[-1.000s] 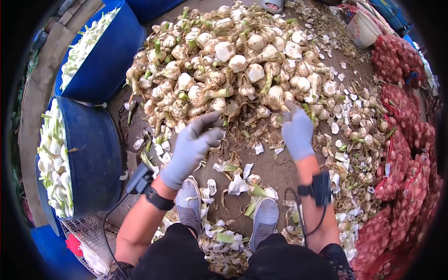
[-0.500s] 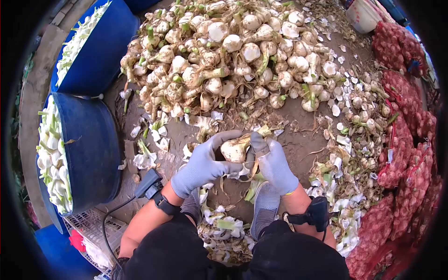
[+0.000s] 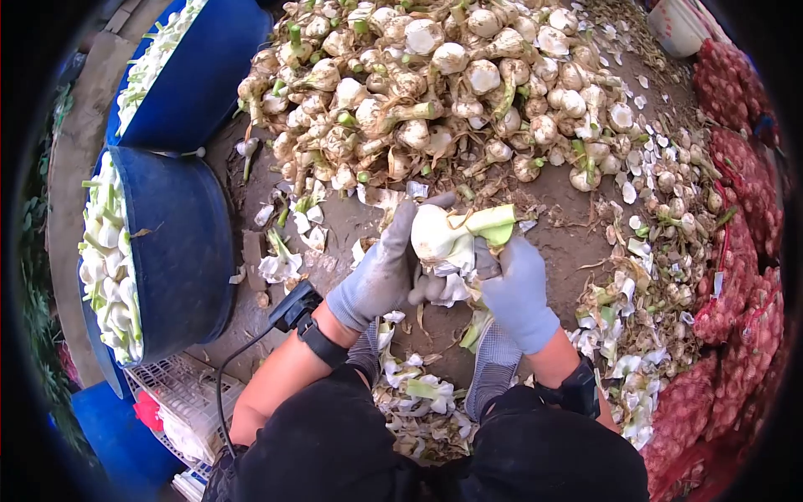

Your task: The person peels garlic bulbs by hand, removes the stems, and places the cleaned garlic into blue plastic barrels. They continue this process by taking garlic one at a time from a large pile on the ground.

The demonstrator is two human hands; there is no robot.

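One broad heap of untrimmed garlic covered the ground ahead, its stems and roots pointing every way. Several red mesh sacks, full, lined the right edge. Two large blue tubs stood at the left: the nearer tub and the farther tub, both filled with pale garlic, green on its stems. One blue container, lower left, lay partly beneath a white lattice crate. One whitish bucket, upper right, stood near the sacks. Two gloved hands met above the ground, short of the heap. The right hand grasped the held garlic at its thick green stem, fingertips beneath. The left hand lay against the rounded white end, fingers partly curled; how firmly it gripped, one could not tell. Two mesh-topped shoes, left shoe and right shoe, showed below the hands. Many peel scraps, white and green, were scattered between and around the shoes.
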